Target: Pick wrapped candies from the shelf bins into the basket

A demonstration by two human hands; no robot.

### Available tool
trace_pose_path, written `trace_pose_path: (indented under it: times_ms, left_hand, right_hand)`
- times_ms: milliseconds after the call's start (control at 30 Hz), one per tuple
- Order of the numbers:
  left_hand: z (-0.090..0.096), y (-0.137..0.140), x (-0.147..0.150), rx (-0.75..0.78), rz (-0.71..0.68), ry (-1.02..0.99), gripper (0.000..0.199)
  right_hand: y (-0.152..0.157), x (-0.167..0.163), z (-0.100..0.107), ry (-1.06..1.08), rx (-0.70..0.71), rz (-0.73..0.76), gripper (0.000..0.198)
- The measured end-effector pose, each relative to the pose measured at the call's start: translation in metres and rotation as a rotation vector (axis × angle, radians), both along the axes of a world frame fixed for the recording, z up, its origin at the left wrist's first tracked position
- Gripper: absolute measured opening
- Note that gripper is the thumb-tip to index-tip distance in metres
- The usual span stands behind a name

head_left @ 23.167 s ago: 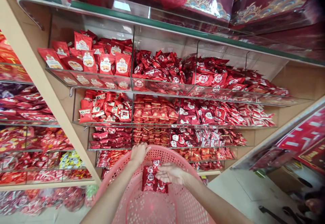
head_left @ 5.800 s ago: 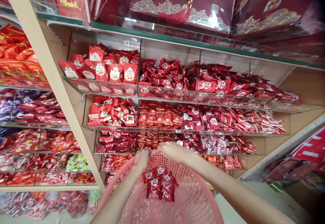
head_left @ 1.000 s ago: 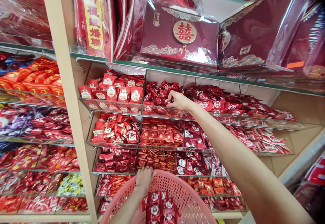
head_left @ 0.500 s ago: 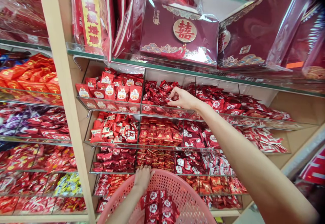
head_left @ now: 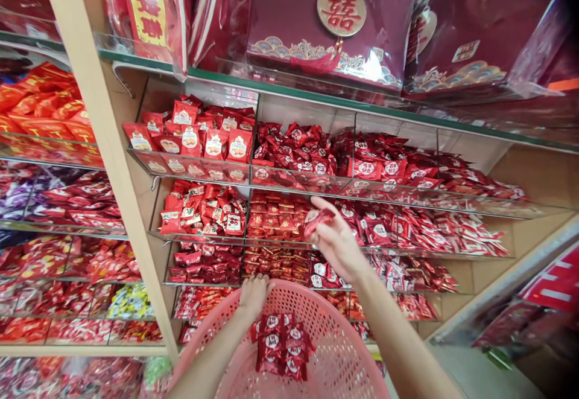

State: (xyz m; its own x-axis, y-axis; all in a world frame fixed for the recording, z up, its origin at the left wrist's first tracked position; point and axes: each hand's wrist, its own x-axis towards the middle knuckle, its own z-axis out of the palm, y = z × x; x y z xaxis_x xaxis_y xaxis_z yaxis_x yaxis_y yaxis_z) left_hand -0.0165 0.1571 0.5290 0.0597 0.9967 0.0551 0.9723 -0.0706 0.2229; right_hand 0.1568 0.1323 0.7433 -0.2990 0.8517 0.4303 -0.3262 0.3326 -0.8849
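My right hand point(head_left: 337, 239) holds a small red candy packet point(head_left: 315, 223) between thumb and fingers, above the far right part of the basket and in front of the middle shelf. My left hand point(head_left: 254, 293) is wrapped over the far rim of a pink perforated plastic basket point(head_left: 337, 338). Several red packets with white round labels point(head_left: 283, 344) lie in a cluster on the basket's bottom. Similar dark red packets point(head_left: 294, 148) fill the upper shelf compartment behind my right hand.
Divided shelves with clear front lips hold red packets point(head_left: 190, 136) in many compartments. A wooden upright point(head_left: 97, 115) separates a second set on the left. Above runs a glass shelf edge point(head_left: 289, 94) carrying a maroon gift box point(head_left: 289, 19). Hanging red packs point(head_left: 552, 290) are at right.
My right hand has come down and away from the upper compartment, now with a packet in it. The camera view has tilted downward, showing more of the basket. My left hand stays on the rim.
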Motion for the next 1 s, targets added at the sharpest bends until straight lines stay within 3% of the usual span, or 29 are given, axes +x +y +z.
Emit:
trace_pose_path:
  times_ms: [167, 367, 533, 700, 833, 1000]
  left_hand:
    - [0.0, 0.0, 0.0, -0.003, -0.01, 0.002, 0.034]
    - [0.003, -0.002, 0.0, -0.008, -0.02, 0.002, 0.033]
    - [0.006, -0.003, 0.001, -0.034, -0.021, 0.017, 0.033]
    - [0.004, -0.001, 0.003, -0.039, -0.024, 0.033, 0.031]
    - [0.003, 0.001, 0.004, -0.043, -0.024, 0.053, 0.034]
    - [0.003, 0.002, 0.004, -0.049, -0.019, 0.07, 0.035]
  right_hand:
    - [-0.009, -0.012, -0.082, 0.186, -0.426, 0.09, 0.027]
    - [-0.007, -0.019, -0.129, 0.107, -0.665, 0.022, 0.034]
    - [-0.005, -0.013, -0.162, 0.027, -0.77, -0.023, 0.035]
    - [-0.002, 0.004, -0.193, -0.242, -0.853, -0.102, 0.021]
    - [-0.001, 0.011, -0.212, -0.443, -0.89, -0.062, 0.015]
    - [0.0, 0.011, -0.231, -0.52, -0.894, -0.041, 0.021]
